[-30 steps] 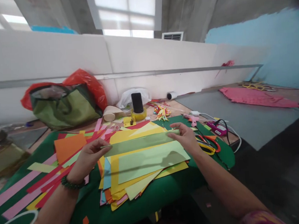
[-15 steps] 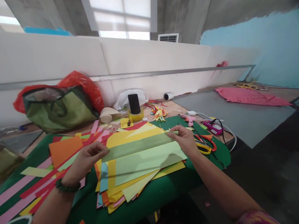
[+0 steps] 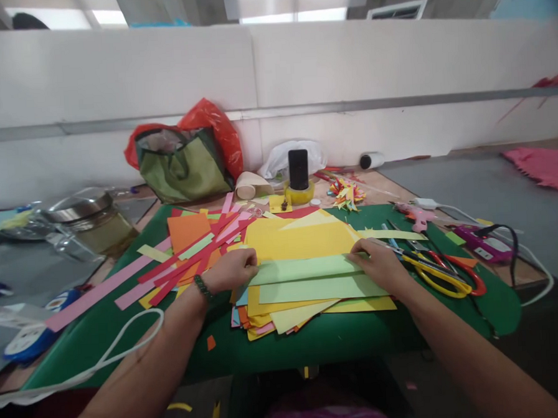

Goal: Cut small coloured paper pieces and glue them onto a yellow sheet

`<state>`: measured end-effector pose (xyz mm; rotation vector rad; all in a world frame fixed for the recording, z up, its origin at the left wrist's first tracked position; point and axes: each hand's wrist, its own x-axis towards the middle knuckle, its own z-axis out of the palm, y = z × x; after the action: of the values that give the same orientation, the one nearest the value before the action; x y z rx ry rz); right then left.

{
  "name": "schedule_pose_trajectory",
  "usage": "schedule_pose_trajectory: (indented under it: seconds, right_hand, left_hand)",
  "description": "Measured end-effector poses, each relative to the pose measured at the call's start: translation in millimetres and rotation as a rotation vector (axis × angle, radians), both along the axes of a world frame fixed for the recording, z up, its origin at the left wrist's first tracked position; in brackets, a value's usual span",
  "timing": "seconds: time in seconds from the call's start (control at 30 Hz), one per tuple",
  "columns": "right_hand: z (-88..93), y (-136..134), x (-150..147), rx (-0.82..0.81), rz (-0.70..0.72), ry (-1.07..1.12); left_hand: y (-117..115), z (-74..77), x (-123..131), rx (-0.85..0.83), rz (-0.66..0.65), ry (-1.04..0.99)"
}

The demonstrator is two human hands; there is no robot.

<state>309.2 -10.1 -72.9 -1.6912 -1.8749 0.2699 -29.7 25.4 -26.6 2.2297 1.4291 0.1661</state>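
Note:
A light green paper strip [image 3: 305, 269] stretches between my two hands over the paper pile. My left hand [image 3: 233, 269], with a dark green bead bracelet above it, pinches the strip's left end. At the right end, the fingers of my right hand [image 3: 375, 263] close on its corner. Beneath lies a wider light green sheet [image 3: 320, 290], on top of yellow paper [image 3: 299, 239] and several other coloured sheets. Two pairs of scissors, one with yellow handles [image 3: 444, 281] and one with red handles [image 3: 474, 277], lie just right of my right hand.
Coloured strips [image 3: 189, 273] spread over the green table cover [image 3: 286, 355] at left. Behind stand a phone [image 3: 298, 169] and a green bag [image 3: 183, 167]. A pink glue gun [image 3: 420, 219] and purple power strip [image 3: 486, 243] are at right; a white cable [image 3: 113, 352] crosses near my left forearm.
The view has swung left and down. My hands have lowered the green strip toward the pile, and it now lies level, nearly parallel with the sheet beneath.

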Motion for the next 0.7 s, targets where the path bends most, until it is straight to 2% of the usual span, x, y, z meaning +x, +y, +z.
schedule_pose_trajectory:
  seconds: [0.07,0.13,0.2,0.23,0.3,0.37,0.7]
  right_hand:
    - [-4.5,0.2,-2.2,-0.037,-0.009,-0.114]
    - [-6.3,-0.1,-3.9,-0.030,0.006,-0.194]
    - [-6.4,-0.3,-4.9,-0.020,0.024,-0.236]
    - [-6.2,-0.2,-5.1,-0.024,0.024,-0.247]
    - [-6.1,0.0,-5.4,-0.039,0.008,-0.257]
    - [-6.2,0.3,-5.7,-0.053,-0.005,-0.259]
    - [-12.4,0.5,-3.3,-0.054,-0.018,-0.330]
  left_hand:
    - [-3.8,-5.4,4.7,0.113,-0.011,0.143]
    - [-8.7,-9.8,9.8,0.311,-0.056,0.214]
    - [-13.9,-13.7,15.3,0.484,-0.168,0.249]
    - [-16.2,-15.4,18.0,0.515,-0.246,0.265]
    - [-19.8,-18.0,22.6,0.494,-0.398,0.300]
    - [-21.8,-18.7,25.4,0.453,-0.465,0.335]
    - [-40.0,-9.9,35.8,0.417,-0.458,0.459]
